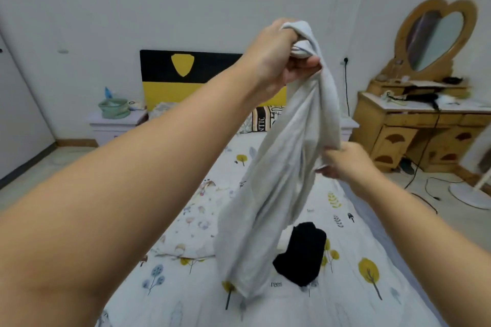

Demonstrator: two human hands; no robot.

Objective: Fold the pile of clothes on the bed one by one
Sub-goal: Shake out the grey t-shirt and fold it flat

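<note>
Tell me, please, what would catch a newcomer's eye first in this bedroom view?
First, the pale grey garment hanging mid-frame above the bed: the left hand grips its bunched top, the right hand pinches an edge lower down. Beneath it a black garment lies on the tree-patterned sheet. At upper right stands a wooden dresser with a heart-shaped mirror.

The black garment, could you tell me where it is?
The black garment lies on the bed, lower centre, just right of the hanging grey garment.
</note>
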